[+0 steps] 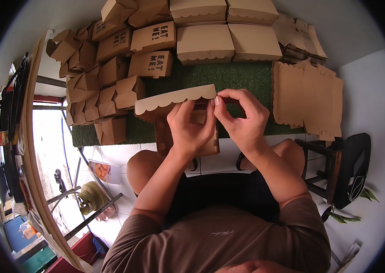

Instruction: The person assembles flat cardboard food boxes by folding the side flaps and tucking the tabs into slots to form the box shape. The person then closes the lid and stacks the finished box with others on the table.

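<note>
Left hand (pixel 190 129) and right hand (pixel 247 116), fingertips pinched, grip a corner of the seemingly part-folded box (pixel 163 101) near the counter (pixel 247 75); many boxes (pixel 205 42) stand folded, flat blanks (pixel 308 98) remain.

The box (pixel 167 99) is matt cardboard, the mat (pixel 242 76) rough artificial turf.

Head-worn fisheye looks down (both hands (pixel 191 129) (pixel 248 119) near).
</note>
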Tool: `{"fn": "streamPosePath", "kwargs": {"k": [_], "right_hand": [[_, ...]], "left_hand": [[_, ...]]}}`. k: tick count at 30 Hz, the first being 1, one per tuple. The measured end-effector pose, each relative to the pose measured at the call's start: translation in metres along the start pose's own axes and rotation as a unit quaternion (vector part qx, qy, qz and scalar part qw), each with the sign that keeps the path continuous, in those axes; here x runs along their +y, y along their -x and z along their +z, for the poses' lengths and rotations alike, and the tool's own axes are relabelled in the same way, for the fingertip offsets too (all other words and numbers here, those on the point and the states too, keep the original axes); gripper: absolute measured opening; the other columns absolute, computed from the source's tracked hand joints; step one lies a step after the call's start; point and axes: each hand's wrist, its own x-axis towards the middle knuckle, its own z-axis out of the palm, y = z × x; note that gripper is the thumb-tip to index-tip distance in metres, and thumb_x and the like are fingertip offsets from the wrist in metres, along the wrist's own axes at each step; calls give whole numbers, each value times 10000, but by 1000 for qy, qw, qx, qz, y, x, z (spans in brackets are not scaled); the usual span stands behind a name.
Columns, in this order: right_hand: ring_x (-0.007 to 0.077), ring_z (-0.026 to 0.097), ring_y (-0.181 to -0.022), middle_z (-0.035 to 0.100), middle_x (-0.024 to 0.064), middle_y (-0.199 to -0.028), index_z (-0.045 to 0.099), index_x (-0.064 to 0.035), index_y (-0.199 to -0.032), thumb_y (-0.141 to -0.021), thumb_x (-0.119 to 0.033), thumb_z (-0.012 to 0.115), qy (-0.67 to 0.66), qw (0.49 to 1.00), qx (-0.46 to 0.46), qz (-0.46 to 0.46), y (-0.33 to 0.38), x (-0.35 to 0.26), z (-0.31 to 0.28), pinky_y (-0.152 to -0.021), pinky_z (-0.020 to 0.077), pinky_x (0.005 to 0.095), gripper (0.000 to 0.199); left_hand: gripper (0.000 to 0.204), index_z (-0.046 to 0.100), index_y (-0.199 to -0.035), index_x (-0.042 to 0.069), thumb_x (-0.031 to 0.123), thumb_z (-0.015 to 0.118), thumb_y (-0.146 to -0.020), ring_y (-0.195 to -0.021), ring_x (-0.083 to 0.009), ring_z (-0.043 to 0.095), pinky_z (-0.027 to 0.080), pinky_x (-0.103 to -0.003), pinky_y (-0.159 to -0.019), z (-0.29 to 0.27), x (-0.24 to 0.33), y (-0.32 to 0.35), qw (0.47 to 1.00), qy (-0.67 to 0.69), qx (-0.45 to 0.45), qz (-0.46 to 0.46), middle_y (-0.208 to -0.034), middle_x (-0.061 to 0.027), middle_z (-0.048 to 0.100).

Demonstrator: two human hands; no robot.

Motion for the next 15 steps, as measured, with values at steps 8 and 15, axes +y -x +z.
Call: {"fn": "streamPosePath", "kwargs": {"k": [8,15], "right_hand": [[233,839,-846,840,101,-964,850,-20,-1083,-987,-16,883,-47,998,-21,49,5,-6,-7,-764,660,340,102],[220,835,-914,836,118,-1042,824,11,-1149,-1022,-43,852,-60,996,-44,44,8,-8,-8,-818,666,342,141]], "left_hand": [[206,812,-1092,-23,37,901,-916,-756,-297,781,602,-373,-732,-7,8,6,999,-21,-7,26,-925,-139,818],[228,802,-1072,-22,60,918,-894,-768,-291,796,612,-369,-723,-9,7,5,999,-20,-5,47,-925,-135,824]]}}
